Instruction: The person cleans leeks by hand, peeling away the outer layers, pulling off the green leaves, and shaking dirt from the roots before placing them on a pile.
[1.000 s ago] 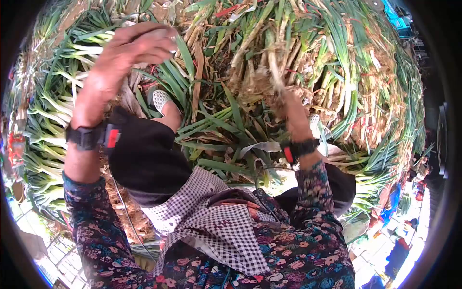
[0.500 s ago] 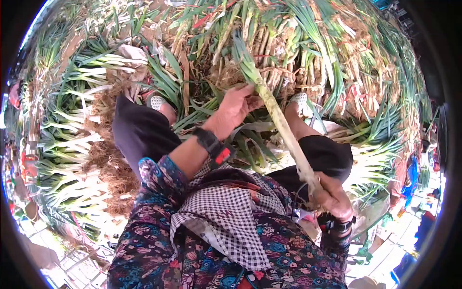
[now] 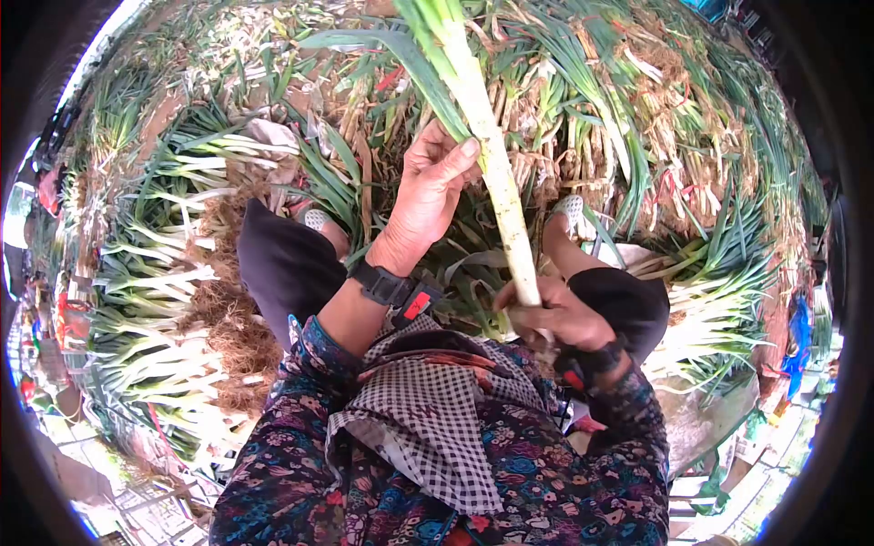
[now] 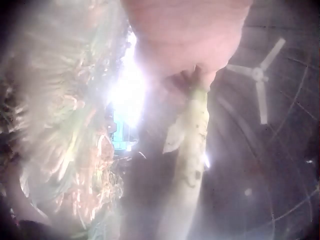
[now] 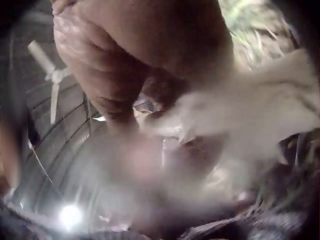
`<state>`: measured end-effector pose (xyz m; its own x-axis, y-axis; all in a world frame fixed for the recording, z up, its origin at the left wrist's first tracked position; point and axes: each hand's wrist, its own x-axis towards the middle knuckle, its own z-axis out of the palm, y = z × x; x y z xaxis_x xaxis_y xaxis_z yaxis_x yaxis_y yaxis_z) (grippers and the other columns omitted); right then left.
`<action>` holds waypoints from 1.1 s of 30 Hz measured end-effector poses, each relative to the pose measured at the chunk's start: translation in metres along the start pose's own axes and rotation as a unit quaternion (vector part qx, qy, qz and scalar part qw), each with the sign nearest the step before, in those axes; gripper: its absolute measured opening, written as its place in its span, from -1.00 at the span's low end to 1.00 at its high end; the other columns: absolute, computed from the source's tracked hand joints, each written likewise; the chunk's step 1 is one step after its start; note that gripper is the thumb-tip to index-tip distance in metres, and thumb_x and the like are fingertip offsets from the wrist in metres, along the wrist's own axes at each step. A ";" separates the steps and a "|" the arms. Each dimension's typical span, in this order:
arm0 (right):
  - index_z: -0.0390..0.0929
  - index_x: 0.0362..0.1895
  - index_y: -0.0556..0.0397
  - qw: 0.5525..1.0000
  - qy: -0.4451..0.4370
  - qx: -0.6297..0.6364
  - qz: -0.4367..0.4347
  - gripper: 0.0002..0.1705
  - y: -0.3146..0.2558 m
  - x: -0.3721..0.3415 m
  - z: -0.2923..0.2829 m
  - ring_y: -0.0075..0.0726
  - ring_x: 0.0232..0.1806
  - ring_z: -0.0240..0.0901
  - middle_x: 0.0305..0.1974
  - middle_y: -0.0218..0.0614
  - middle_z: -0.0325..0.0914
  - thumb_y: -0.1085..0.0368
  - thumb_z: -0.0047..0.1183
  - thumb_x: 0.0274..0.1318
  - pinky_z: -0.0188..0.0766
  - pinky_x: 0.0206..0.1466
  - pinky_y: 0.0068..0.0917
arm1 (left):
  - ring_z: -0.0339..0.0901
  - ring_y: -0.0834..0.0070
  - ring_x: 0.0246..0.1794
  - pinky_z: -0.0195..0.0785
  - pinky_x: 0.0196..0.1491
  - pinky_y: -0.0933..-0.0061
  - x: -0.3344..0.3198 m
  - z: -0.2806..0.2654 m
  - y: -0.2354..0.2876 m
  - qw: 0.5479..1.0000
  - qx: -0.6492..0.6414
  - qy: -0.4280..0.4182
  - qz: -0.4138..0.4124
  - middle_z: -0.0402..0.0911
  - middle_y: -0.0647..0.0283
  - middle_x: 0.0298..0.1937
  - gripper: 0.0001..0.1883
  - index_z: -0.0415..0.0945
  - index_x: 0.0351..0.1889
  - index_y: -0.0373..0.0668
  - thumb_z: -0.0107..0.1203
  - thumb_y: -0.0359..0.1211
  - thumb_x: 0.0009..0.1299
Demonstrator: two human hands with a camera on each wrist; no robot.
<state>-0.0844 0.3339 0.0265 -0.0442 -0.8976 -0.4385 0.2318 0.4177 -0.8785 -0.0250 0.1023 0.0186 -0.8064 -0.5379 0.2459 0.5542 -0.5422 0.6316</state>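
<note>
A long leek (image 3: 499, 177) slants across the middle of the head view, its white shaft low and green leaves at the top. My left hand (image 3: 426, 196) pinches it with the thumb where a green leaf (image 3: 414, 68) splits off to the left. Around the lower end curl the fingers of my right hand (image 3: 560, 314), hiding most of the roots. In the left wrist view the pale shaft (image 4: 190, 160) runs down from the left hand (image 4: 190, 35). The right wrist view is blurred, with the right hand (image 5: 145, 55) above a whitish stalk (image 5: 250, 110).
Trimmed-looking leeks (image 3: 173, 300) with brown roots (image 3: 237, 332) lie in a row at my left. More leeks (image 3: 719, 309) lie at my right. A big heap of rooty leeks (image 3: 628, 118) fills the far side. Loose leaves (image 3: 469, 273) cover the ground between my feet.
My right hand has brought a leek from the heap to my lap, then moved up and left with it. The left hand came over from the left and took hold of its upper part.
</note>
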 end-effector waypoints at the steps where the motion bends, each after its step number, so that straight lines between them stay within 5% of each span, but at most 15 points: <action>1: 0.39 0.00 0.13 1.000 -0.010 -0.028 0.002 -0.68 0.005 0.016 0.005 -0.45 -0.59 0.40 -0.52 -0.38 0.47 0.36 0.08 0.17 0.37 -0.51 -0.46 | 0.58 0.52 -0.09 0.48 -0.01 0.35 0.000 0.000 0.003 0.999 0.030 0.017 0.020 0.62 0.31 -0.09 -0.82 0.47 -0.07 -0.15 0.10 -0.45 0.39; 2: 0.39 -0.03 0.12 0.969 0.107 -0.170 -0.145 -0.72 0.026 0.039 0.009 -0.38 -0.62 0.38 -0.57 -0.30 0.43 0.35 0.06 0.18 0.35 -0.54 -0.43 | 0.58 0.57 -0.18 0.50 -0.10 0.43 0.003 -0.004 0.006 0.998 0.027 0.054 0.035 0.63 0.32 -0.15 -0.85 0.47 -0.13 -0.15 0.14 -0.47 0.35; 3: 0.38 -0.06 0.12 0.884 0.217 -0.300 -0.286 -0.75 0.041 0.056 0.013 -0.31 -0.65 0.37 -0.62 -0.22 0.39 0.35 0.05 0.19 0.33 -0.56 -0.41 | 0.58 0.60 -0.28 0.50 -0.19 0.50 0.006 -0.013 0.006 0.992 0.060 0.095 0.061 0.62 0.33 -0.25 -0.87 0.45 -0.23 -0.16 0.17 -0.49 0.33; 5: 0.36 -0.11 0.13 0.894 0.256 -0.289 -0.227 -0.76 0.040 0.071 0.018 -0.13 -0.64 0.38 -0.58 -0.04 0.38 0.33 0.06 0.19 0.32 -0.54 -0.31 | 0.55 0.63 -0.36 0.50 -0.25 0.54 0.008 -0.023 0.003 0.982 0.122 0.092 0.115 0.60 0.36 -0.31 -0.86 0.42 -0.29 -0.16 0.19 -0.50 0.31; 7: 0.34 -0.11 0.14 0.777 0.415 -0.415 -0.228 -0.74 0.045 0.090 0.022 -0.05 -0.61 0.42 -0.55 -0.04 0.44 0.33 0.07 0.17 0.30 -0.53 -0.21 | 0.55 0.64 -0.37 0.49 -0.26 0.55 0.012 -0.021 0.001 0.979 0.091 0.124 0.135 0.59 0.36 -0.34 -0.86 0.41 -0.31 -0.15 0.19 -0.50 0.31; 8: 0.33 -0.10 0.14 0.766 0.432 -0.424 -0.216 -0.71 0.046 0.094 0.023 0.00 -0.54 0.46 -0.51 0.02 0.47 0.33 0.08 0.15 0.32 -0.48 -0.21 | 0.54 0.65 -0.38 0.48 -0.27 0.55 0.013 -0.021 0.002 0.975 0.062 0.154 0.151 0.58 0.37 -0.36 -0.85 0.40 -0.33 -0.14 0.19 -0.51 0.31; 9: 0.33 -0.10 0.14 0.765 0.432 -0.425 -0.218 -0.71 0.043 0.099 0.024 0.00 -0.54 0.46 -0.51 0.02 0.47 0.33 0.08 0.15 0.32 -0.48 -0.21 | 0.54 0.65 -0.38 0.48 -0.27 0.55 0.015 -0.026 0.002 0.975 0.061 0.152 0.153 0.58 0.37 -0.36 -0.85 0.40 -0.33 -0.14 0.19 -0.51 0.31; 11: 0.37 -0.10 0.15 0.865 0.373 -0.288 -0.174 -0.69 0.042 0.108 0.023 -0.13 -0.52 0.47 -0.49 -0.06 0.48 0.32 0.12 0.11 0.37 -0.43 -0.31 | 0.53 0.67 -0.39 0.46 -0.29 0.57 0.014 -0.036 0.001 0.977 0.035 0.159 0.140 0.58 0.37 -0.36 -0.83 0.38 -0.34 -0.12 0.20 -0.50 0.31; 12: 0.42 -0.10 0.15 0.951 0.245 -0.146 -0.119 -0.69 0.037 0.115 0.018 -0.39 -0.48 0.45 -0.47 -0.24 0.48 0.29 0.14 0.10 0.39 -0.39 -0.44 | 0.53 0.68 -0.40 0.45 -0.30 0.59 0.013 -0.041 -0.001 0.976 0.041 0.164 0.137 0.57 0.38 -0.37 -0.82 0.37 -0.34 -0.10 0.20 -0.50 0.31; 13: 0.42 -0.10 0.15 0.951 0.246 -0.148 -0.118 -0.69 0.037 0.114 0.019 -0.39 -0.48 0.45 -0.47 -0.24 0.48 0.29 0.14 0.10 0.39 -0.39 -0.44 | 0.53 0.68 -0.40 0.45 -0.30 0.59 0.010 -0.047 -0.002 0.976 0.039 0.164 0.137 0.57 0.38 -0.37 -0.82 0.37 -0.34 -0.10 0.20 -0.50 0.31; 15: 0.45 -0.11 0.15 0.993 0.063 -0.028 -0.098 -0.71 0.024 0.106 0.027 -0.60 -0.48 0.36 -0.44 -0.42 0.45 0.25 0.13 0.14 0.35 -0.42 -0.54 | 0.52 0.69 -0.41 0.44 -0.27 0.60 0.006 -0.057 0.000 0.980 0.045 0.146 0.125 0.56 0.41 -0.38 -0.83 0.38 -0.32 -0.10 0.18 -0.50 0.32; 21: 0.43 -0.19 0.12 0.993 0.051 -0.061 -0.088 -0.76 0.008 0.089 0.047 -0.66 -0.51 0.30 -0.48 -0.49 0.41 0.23 0.10 0.19 0.28 -0.50 -0.61 | 0.48 0.64 -0.34 0.41 -0.25 0.59 -0.002 -0.015 0.036 0.980 0.084 0.096 0.155 0.53 0.34 -0.30 -0.68 0.42 -0.16 -0.21 0.30 -0.52 0.17; 24: 0.43 -0.16 0.15 0.982 0.082 -0.151 -0.083 -0.75 0.007 0.087 0.050 -0.62 -0.51 0.30 -0.52 -0.48 0.42 0.25 0.09 0.18 0.31 -0.48 -0.53 | 0.47 0.63 -0.32 0.42 -0.22 0.56 -0.005 -0.017 0.042 0.959 0.212 0.135 0.129 0.51 0.37 -0.32 -0.67 0.42 -0.22 -0.22 0.32 -0.56 0.11; 27: 0.45 -0.15 0.14 0.949 0.162 -0.218 -0.163 -0.73 0.010 0.084 0.054 -0.53 -0.53 0.36 -0.55 -0.31 0.44 0.28 0.15 0.12 0.37 -0.42 -0.45 | 0.44 0.62 -0.32 0.39 -0.21 0.54 -0.008 -0.012 0.041 0.949 0.211 0.138 0.191 0.46 0.39 -0.32 -0.70 0.41 -0.29 -0.18 0.35 -0.54 0.12; 33: 0.42 -0.17 0.16 0.932 0.237 -0.203 -0.184 -0.76 0.008 0.072 0.065 -0.47 -0.55 0.41 -0.53 -0.29 0.48 0.33 0.12 0.14 0.37 -0.46 -0.45 | 0.38 0.68 -0.31 0.31 -0.19 0.60 -0.004 -0.012 0.035 0.943 0.246 0.078 0.211 0.39 0.40 -0.34 -0.77 0.40 -0.36 -0.16 0.28 -0.55 0.20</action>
<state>-0.0230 0.2633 0.0002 -0.4955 -0.8675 -0.0433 -0.2668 0.1995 -0.9429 -0.0001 0.0774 0.0314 -0.4746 -0.7480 0.4640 0.6252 0.0847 0.7759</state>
